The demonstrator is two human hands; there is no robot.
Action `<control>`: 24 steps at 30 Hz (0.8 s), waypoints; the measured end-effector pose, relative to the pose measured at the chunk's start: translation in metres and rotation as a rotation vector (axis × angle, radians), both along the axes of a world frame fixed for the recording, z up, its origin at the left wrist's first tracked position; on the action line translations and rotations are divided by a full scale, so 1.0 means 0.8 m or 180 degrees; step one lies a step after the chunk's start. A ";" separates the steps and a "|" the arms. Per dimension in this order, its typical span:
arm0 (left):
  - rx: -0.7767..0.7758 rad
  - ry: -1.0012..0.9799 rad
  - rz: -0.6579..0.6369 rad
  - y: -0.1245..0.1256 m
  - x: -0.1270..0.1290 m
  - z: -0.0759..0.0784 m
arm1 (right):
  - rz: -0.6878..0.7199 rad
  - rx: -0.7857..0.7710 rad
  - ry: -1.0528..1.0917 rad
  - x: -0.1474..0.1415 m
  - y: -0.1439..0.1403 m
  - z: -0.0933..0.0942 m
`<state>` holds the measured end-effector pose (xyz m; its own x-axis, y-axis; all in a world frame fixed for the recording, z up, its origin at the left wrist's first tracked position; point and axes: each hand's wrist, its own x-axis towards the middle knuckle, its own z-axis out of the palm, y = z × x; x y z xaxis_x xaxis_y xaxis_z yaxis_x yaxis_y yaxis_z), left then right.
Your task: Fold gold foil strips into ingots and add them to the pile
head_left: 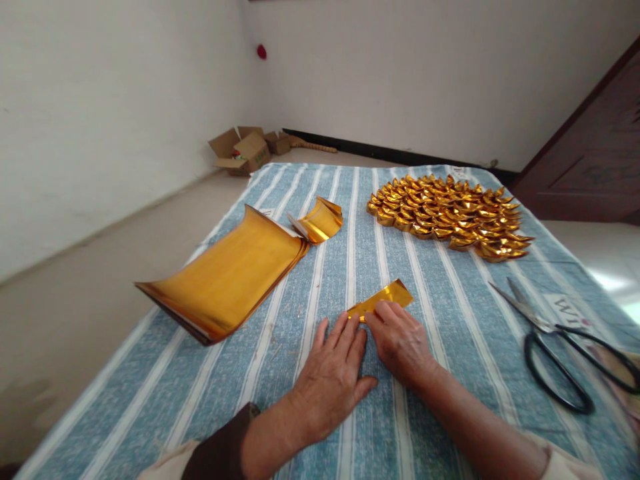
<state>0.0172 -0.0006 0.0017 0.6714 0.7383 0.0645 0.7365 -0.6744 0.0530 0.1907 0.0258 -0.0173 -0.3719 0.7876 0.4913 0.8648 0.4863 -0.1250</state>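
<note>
A folded strip of gold foil paper (401,292) lies flat on the striped cloth in front of me. My left hand (333,377) is laid palm down with its fingers stretched out, their tips on the strip's left end. The fingers of my right hand (400,343) are curled and closed on the strip's near edge, partly hiding it. To the left rests a stack of larger gold foil sheets (235,273) with curling edges. Beside its far corner is a smaller curled stack of gold foil pieces (320,223).
Many folded gold foil ingots (445,213) stand in rows at the table's far right. Black-handled scissors (543,327) lie partly open to my right. A blue and white striped cloth (285,407) covers the table. Cardboard boxes (245,152) sit on the floor beyond.
</note>
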 end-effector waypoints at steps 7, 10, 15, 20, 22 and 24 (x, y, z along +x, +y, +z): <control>-0.0088 -0.0089 0.0001 0.000 0.000 0.001 | -0.0009 -0.0047 -0.0026 0.000 0.000 -0.001; -0.0167 -0.0101 -0.0004 0.001 0.000 0.004 | -0.0022 -0.0049 -0.0054 0.000 -0.001 -0.002; -0.0226 -0.0081 -0.0020 0.002 0.000 0.007 | 0.0029 -0.0082 -0.0012 0.002 -0.001 -0.002; -0.0242 -0.0189 0.0026 0.005 0.001 0.012 | 0.0156 -0.0099 0.0020 0.005 -0.002 -0.001; -0.0259 -0.0228 0.0037 0.007 0.000 0.014 | 0.0233 -0.0134 0.0014 0.007 -0.002 0.000; -0.0278 -0.0245 0.0052 0.008 0.000 0.015 | 0.0331 -0.0205 0.0017 0.011 -0.002 0.003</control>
<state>0.0169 0.0061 0.0140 0.6548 0.7542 0.0503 0.7388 -0.6526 0.1679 0.1991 0.0243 -0.0151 -0.4507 0.7749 0.4432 0.8094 0.5641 -0.1633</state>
